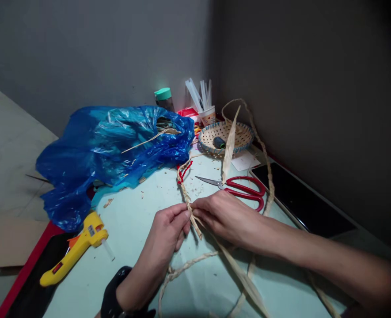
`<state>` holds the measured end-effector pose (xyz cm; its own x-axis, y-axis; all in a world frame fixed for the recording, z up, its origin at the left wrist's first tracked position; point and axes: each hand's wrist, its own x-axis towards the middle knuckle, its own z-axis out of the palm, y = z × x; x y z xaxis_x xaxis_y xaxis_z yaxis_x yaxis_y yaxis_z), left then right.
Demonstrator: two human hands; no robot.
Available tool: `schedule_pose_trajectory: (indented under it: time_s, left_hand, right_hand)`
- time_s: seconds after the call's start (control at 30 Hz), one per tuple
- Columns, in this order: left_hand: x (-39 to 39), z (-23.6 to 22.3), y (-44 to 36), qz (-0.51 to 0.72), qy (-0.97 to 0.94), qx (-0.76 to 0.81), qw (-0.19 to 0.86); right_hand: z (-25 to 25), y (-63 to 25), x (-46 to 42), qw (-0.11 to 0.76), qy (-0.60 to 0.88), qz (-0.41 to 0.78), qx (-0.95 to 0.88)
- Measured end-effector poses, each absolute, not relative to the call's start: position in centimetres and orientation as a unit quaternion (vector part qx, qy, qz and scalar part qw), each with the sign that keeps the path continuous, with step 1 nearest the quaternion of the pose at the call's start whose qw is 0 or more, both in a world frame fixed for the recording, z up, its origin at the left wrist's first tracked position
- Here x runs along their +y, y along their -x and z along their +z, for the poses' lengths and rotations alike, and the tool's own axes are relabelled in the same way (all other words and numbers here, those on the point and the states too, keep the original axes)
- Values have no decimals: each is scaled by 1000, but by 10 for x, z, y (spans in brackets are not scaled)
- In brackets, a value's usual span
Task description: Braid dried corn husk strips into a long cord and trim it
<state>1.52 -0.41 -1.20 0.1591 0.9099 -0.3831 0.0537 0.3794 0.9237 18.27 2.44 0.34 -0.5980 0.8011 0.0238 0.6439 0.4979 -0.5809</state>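
Note:
A pale, straw-coloured braid of dry husk strips (184, 191) runs toward me over the table, with red yarn (181, 176) tied round its far part. My left hand (170, 225) pinches the braid near its loose end between thumb and fingers. From the other side my right hand (218, 214) pinches at the same spot, its fingertips closed on the husk strips. One long flat strip (243, 278) trails from under my right hand toward the front edge. Just beyond that hand lie red-handled scissors (244, 187), with another dry husk leaf (229, 152) behind them.
A blue plastic bag (115, 145) fills the back left. At left lies a yellow glue gun (79, 251). Behind stand a woven basket (208, 143) with a dark thread spool (219, 142), a cup of glue sticks (207, 115) and a green-lidded bottle (164, 98). A black-screened tablet (304, 198) lies right.

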Motion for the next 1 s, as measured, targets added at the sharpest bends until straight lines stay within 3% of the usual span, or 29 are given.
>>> schedule_pose_trajectory:
  time_s: [0.1,0.23,0.47,0.57,0.73,0.9,1.0]
  left_hand:
    - [-5,-14,-17,340,-470,585,567]
    - [-7,-19,-18,367,-440,592,567]
    - [-10,-15,-12,396,-364,529,656]
    - [-9,-13,-11,395,-365,522,662]
    - [-9,-9,-9,398,-385,496,669]
    - [-11,-5,-12,397,-396,482,673]
    - [-12,-4,-14,397,-403,484,668]
  right_hand:
    - [12,-181,17,91,458,155,-870]
    - [15,-174,4,63,428,110,-895]
    - [-6,-165,-13,138,246,-47,-958]
    - [3,-169,-6,163,233,64,-957]
    - [20,-182,19,253,414,292,-824]
    - [2,-179,25,191,372,553,-721]
    - [-6,-174,23,199,380,565,-705]
